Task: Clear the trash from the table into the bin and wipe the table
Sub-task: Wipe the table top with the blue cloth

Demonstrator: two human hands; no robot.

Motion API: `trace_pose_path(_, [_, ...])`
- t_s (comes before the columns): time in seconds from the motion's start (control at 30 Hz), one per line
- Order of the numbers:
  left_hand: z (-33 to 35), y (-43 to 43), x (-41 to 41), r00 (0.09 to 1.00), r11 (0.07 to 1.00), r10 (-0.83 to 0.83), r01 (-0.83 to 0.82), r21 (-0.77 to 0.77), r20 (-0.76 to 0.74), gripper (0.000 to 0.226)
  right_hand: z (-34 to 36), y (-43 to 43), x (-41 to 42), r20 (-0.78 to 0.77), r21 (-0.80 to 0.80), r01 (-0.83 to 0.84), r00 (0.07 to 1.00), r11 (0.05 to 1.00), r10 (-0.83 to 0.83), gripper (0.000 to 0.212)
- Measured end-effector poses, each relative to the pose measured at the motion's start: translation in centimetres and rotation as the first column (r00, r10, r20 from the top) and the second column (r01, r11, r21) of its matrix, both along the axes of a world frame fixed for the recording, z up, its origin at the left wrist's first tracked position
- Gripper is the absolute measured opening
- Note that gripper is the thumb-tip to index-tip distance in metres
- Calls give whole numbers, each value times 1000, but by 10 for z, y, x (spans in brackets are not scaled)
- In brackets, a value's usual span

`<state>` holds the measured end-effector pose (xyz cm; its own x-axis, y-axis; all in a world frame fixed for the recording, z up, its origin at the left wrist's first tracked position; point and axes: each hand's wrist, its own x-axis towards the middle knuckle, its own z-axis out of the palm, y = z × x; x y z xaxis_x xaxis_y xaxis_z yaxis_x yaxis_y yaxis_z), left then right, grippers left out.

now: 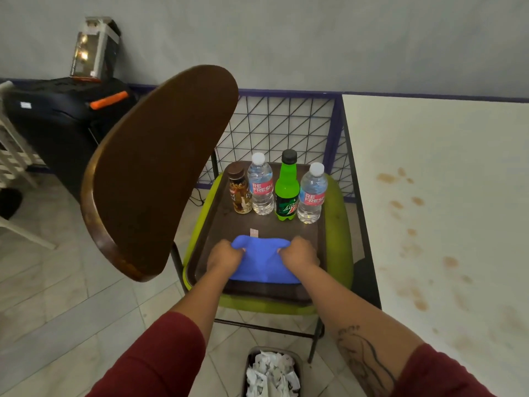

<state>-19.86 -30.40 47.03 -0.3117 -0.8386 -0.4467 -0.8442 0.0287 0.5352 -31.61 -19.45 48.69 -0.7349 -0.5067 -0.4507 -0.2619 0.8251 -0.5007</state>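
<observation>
Head view: my left hand (224,255) and right hand (299,253) each clench a bunched edge of the blue cloth (263,266), which lies on the brown tray (286,229) on the chair seat (340,224), nearer me than four upright bottles (260,187). The stained bench (443,196) stands at my right. The bin (249,357), holding crumpled paper (272,373), sits on the floor by my arms.

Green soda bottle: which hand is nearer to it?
Right. The right hand grips the blue cloth almost directly before the green soda bottle; the left hand grips the cloth's other end, farther to the bottle's left.
</observation>
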Motion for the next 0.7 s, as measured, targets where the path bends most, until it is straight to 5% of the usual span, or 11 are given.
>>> trace_pose_path(0.17, [22,16,-3,946,997,61,-74,-28,-319,14,41,9,-4,18,-237,29,1000,971,-26,36])
trace_pose_path(0.3, [60,29,-13,868,996,-26,-19,-86,-496,15,90,40,-17,-98,-403,-34,995,914,-6,30])
trace_pose_path(0.57, [121,99,-85,733,972,-233,149,-184,-639,23,143,138,-79,-172,-548,79,964,833,-205,27])
trace_pose_path(0.7, [125,144,-122,743,953,-303,222,-208,-597,31,141,185,-114,-146,-604,177,934,777,-327,30])
